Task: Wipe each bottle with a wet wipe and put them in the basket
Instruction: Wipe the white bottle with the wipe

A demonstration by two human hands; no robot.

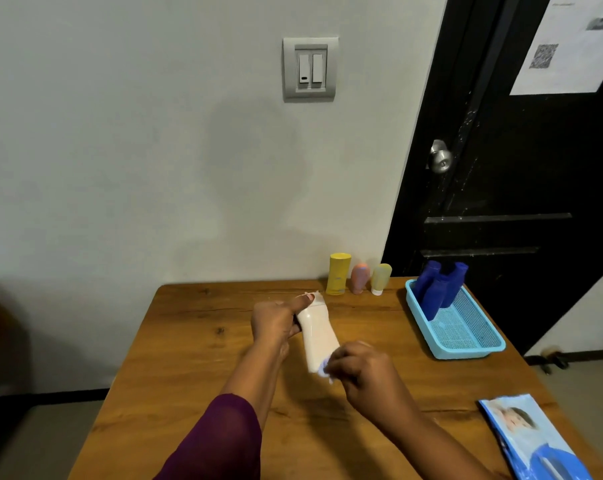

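**Item 1. Cream bottle (319,337).** We log it held just above the middle of the tabletop (196,358). It is tilted, with the cap end toward the far edge and the base toward us. We judge that the tilt offers the base and lower side to the wipe.

**Item 2. Left hand (274,322).** It is wrapped round the bottle's upper part, with the thumb laid up by the cap. This is a firm holding grip, which we take to steady the bottle while the other hand rubs. The fingers behind the bottle are hidden.

**Item 3. Right hand (360,368).** Its fingers are curled and pinch a wet wipe (324,370) against the bottle's base. Only a small pale scrap of the wipe shows, and the rest is buried in the fingers.

**Item 4. Blue basket (466,351).** It sits along the right edge toward the far right corner. Blue bottles (438,289) lean together at its far end. They overlap, so we cannot settle the count, but we read them as finished.

**Item 5. Yellow bottle (338,273), pink tube (359,278), pale green tube (380,278).** They stand upright in a row at the far edge, near the basket but apart from it. We take them as not yet wiped.

**Item 6. Wipe pack (532,441).** It lies at the near right corner and is cut off by the picture's edge. We cannot tell whether its flap is open.
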